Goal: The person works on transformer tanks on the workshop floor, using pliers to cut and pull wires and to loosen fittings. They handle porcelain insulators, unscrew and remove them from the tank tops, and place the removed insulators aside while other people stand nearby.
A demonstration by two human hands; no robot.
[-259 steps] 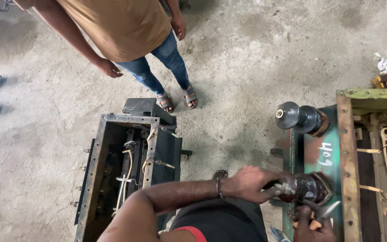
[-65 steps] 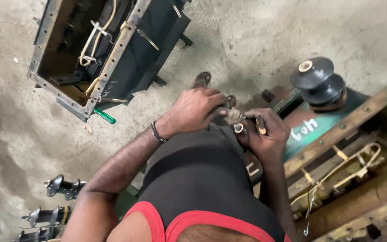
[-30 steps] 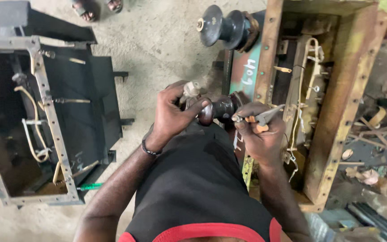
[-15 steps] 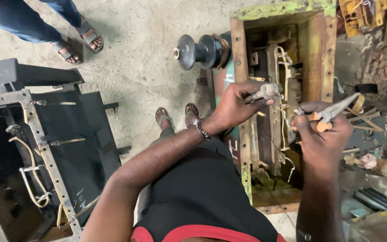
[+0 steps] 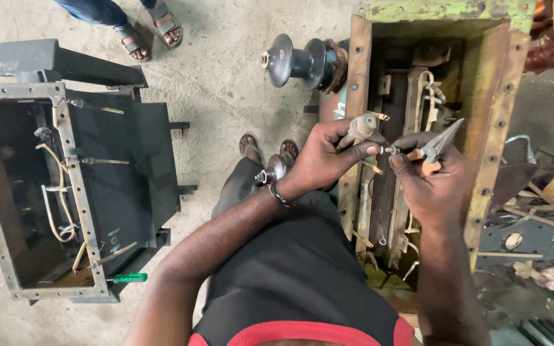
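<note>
My left hand [image 5: 326, 152] grips a small metal bushing stud [image 5: 361, 126] and holds it over the rim of the open green-and-rust transformer tank [image 5: 494, 122]. My right hand [image 5: 429, 181] holds orange-handled pliers [image 5: 436, 146], jaws pointing up and right, while its thumb and forefinger touch the end of the stud. A dark porcelain bushing [image 5: 272, 172] sticks out of the tank wall just below my left wrist. A larger dark bushing [image 5: 299, 61] sits on the tank's far left side.
A second, dark grey open tank [image 5: 65, 192] with wires inside lies on the concrete floor at left, with a green-handled screwdriver [image 5: 127, 277] beside it. Another person's sandalled feet [image 5: 151, 29] stand at the top. Scrap strips and debris [image 5: 537, 218] lie at right.
The view has swung from the dark bushing at the tank's side to over the open tank. My hands have come together on the small stud; half a second ago they were further apart.
</note>
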